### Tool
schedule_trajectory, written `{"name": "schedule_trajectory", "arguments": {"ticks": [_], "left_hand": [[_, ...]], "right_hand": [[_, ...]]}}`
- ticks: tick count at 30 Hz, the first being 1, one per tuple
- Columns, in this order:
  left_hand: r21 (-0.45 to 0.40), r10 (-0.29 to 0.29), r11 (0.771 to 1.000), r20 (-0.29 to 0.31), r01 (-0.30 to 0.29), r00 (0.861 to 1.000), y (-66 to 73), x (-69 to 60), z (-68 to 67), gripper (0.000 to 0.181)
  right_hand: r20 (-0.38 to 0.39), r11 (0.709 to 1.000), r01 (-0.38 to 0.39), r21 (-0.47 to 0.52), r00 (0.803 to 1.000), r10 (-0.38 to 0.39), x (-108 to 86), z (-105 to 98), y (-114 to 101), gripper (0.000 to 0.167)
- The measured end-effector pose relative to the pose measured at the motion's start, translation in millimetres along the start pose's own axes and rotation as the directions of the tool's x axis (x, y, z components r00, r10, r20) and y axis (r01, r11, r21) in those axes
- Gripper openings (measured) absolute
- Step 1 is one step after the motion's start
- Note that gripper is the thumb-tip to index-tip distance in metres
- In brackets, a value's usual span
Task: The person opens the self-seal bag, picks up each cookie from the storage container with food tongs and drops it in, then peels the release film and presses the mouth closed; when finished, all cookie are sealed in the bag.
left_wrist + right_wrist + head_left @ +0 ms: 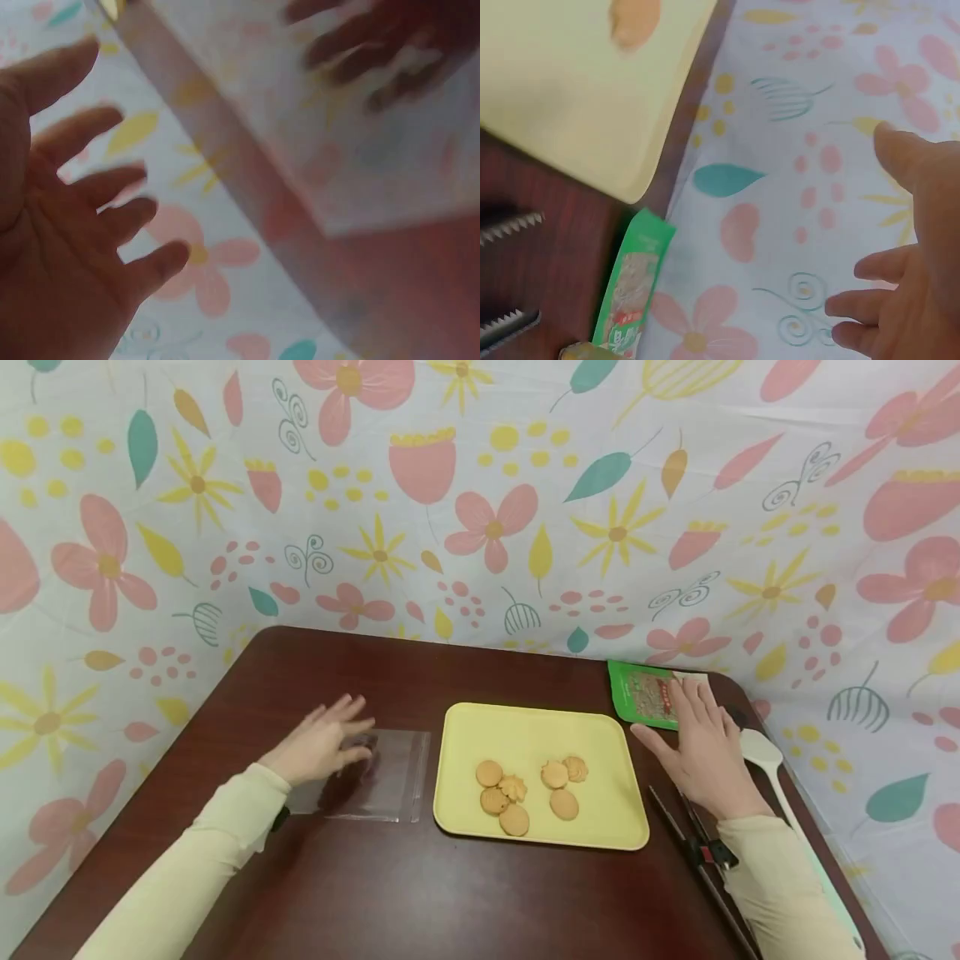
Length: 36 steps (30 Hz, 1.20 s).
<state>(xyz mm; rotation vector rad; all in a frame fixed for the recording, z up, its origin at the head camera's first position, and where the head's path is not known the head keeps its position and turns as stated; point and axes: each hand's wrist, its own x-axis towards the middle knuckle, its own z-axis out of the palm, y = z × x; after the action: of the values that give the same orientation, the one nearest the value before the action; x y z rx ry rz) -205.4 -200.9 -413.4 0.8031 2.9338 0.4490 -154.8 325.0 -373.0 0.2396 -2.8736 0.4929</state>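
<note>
Glossy plastic bag (pixel 390 775), smooth tray (pixel 536 732)

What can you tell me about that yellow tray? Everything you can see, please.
The tray is a pale yellow rectangle with rounded corners and a low raised rim, and looks like smooth plastic. It lies flat on the dark table, between the clear bag and the tongs. Seven cookies rest on it in two groups, four and three. Neither the left hand nor the right hand appears to touch it.

The head view is bright, the wrist views blurrier.
</note>
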Motion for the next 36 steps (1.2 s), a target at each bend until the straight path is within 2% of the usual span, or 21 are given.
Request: {"name": "schedule_trajectory", "arguments": {"ticks": [2,4,10,13,16,18,19,23,24,26,30,33,36], "left_hand": [[-0.026,0.039,0.999,0.019,-0.039,0.999,4.5,-4.8,11.3,0.053],[-0.049,0.061,0.997,0.008,-0.06,0.998,7.3,-8.1,20.1,0.05],[-0.104,0.054,0.993,-0.041,-0.058,0.998,9.4,-14.6,38.6,0.051],[-0.106,0.057,0.993,-0.025,-0.06,0.998,9.3,-17.1,45.5,0.052],[-0.122,0.063,0.99,-0.021,-0.065,0.998,9.6,-16.6,49.6,0.051],[-0.125,0.081,0.989,-0.03,-0.084,0.996,10.3,-15.4,50.1,0.051],[-0.122,0.088,0.988,-0.036,-0.092,0.995,10.6,-14.7,50.3,0.051],[-0.107,0.092,0.99,-0.018,-0.094,0.996,10.4,-13.8,51.3,0.052],[-0.101,0.091,0.991,-0.009,-0.091,0.996,10.0,-14.1,51.8,0.052],[-0.106,0.078,0.991,0.008,-0.076,0.997,9.6,-14.6,52.2,0.051],[-0.109,0.07,0.992,0.006,-0.069,0.998,8.4,-14.7,52.6,0.048],[-0.112,0.071,0.991,-0.003,-0.07,0.997,8.2,-13.7,52.9,0.046],[-0.109,0.073,0.991,-0.008,-0.073,0.997,8.6,-12.7,53.6,0.044]], "right_hand": [[-0.014,1.0,0.002,0.03,1.0,-0.001,-12.7,-1,-5,0.084],[-0.027,0.998,-0.003,0.056,1.0,0.004,-26.5,-2,-10,0.082],[-0.072,0.996,-0.026,0.086,0.997,0.032,-65.1,-3,-11,0.069],[-0.058,0.992,-0.082,0.094,0.995,0.087,-85.5,-2,-6,0.066],[0.03,0.977,-0.189,0.097,0.982,0.187,-106.2,0,1,0.072],[0.122,0.956,-0.279,0.091,0.956,0.267,-118.3,3,6,0.077],[0.174,0.943,-0.323,0.079,0.936,0.306,-123.3,4,9,0.081],[0.338,0.886,-0.464,0.015,0.836,0.432,-134.7,13,23,0.095],[0.352,0.877,-0.48,0.004,0.822,0.448,-135.9,16,26,0.096],[0.361,0.868,-0.497,-0.008,0.808,0.466,-137.8,21,30,0.098],[0.363,0.855,-0.519,-0.017,0.793,0.489,-140.2,30,33,0.1],[0.388,0.831,-0.555,-0.039,0.758,0.524,-140.9,35,32,0.106],[0.392,0.816,-0.575,-0.057,0.739,0.548,-140.8,38,31,0.109]]}}
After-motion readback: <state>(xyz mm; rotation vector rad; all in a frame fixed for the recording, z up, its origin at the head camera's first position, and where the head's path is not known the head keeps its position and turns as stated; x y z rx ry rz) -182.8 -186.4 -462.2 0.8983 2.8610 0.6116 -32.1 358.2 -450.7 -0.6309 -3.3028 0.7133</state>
